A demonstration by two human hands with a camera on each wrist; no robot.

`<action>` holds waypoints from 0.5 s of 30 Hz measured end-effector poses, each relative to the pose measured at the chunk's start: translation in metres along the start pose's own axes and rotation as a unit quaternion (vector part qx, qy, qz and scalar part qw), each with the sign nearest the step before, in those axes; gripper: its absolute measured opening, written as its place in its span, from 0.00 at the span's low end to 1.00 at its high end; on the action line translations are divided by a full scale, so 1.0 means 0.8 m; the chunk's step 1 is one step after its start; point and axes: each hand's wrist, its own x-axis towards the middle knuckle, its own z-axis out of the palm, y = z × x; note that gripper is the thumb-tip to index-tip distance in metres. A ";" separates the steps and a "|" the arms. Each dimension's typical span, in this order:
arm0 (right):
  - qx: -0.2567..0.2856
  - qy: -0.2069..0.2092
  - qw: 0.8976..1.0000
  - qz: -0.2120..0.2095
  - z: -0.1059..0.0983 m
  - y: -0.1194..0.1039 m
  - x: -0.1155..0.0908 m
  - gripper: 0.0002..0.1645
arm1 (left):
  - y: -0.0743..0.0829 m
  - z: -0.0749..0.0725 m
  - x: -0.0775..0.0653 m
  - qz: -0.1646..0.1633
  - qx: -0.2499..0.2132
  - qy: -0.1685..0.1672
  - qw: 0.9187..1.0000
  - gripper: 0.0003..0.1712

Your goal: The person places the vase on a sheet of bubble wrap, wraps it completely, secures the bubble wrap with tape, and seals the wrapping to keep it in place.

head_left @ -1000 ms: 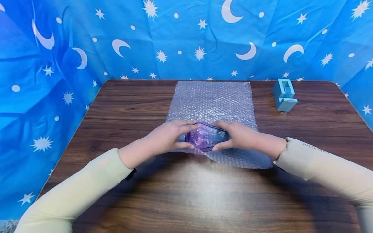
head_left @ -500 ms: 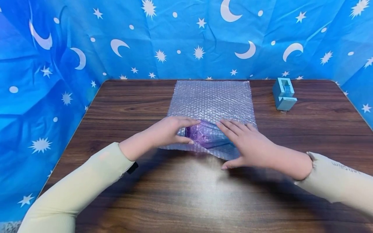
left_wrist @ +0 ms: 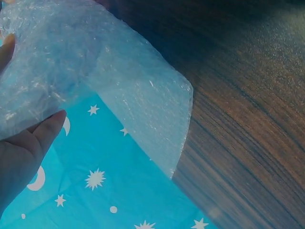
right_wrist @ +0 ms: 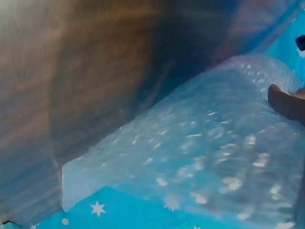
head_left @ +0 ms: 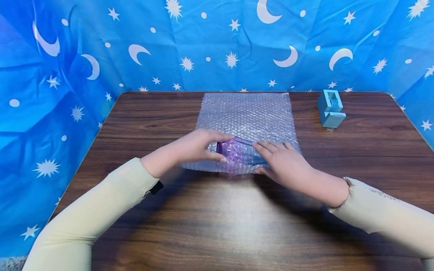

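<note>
A translucent faceted vase-like glass piece, purple at its left end and blue at its right, lies sideways on a sheet of bubble wrap. My left hand grips the purple end between fingers and thumb. Over the blue end lie the fingers of my right hand, while its thumb holds the near edge of the bubble wrap against the glass. In the right wrist view, that thumb touches the outer side of the raised wrap. The left wrist view shows fingers against the wrap.
A light blue tape dispenser stands at the back right of the brown wooden table. A blue cloth with white moons and stars hangs behind the table and at its sides.
My right hand has left its grip on the blue end, swung toward the near side, and come back with the wrap's near edge, which is now drawn up. My left hand keeps its hold.
</note>
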 end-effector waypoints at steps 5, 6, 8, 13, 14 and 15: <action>0.041 -0.014 0.999 -0.013 -0.006 0.015 0.021 0.38 | -0.003 -0.003 0.002 0.002 -0.010 -0.006 1.000 0.39; 0.056 -0.029 0.998 -0.013 -0.007 0.018 0.025 0.38 | -0.003 -0.003 0.003 0.002 -0.011 -0.007 1.000 0.39; 0.090 -0.064 0.994 -0.012 -0.008 0.026 0.033 0.40 | -0.003 -0.003 0.004 0.000 -0.013 -0.010 1.000 0.39; 0.140 -0.121 0.983 -0.013 -0.005 0.041 0.042 0.44 | -0.005 -0.004 0.006 -0.004 -0.023 -0.016 1.000 0.40; 0.143 -0.124 0.982 -0.013 -0.005 0.042 0.043 0.44 | -0.006 -0.004 0.005 -0.004 -0.025 -0.015 1.000 0.40; 0.144 -0.124 0.982 -0.014 -0.004 0.043 0.043 0.44 | -0.007 -0.004 0.005 -0.006 -0.028 -0.015 0.999 0.40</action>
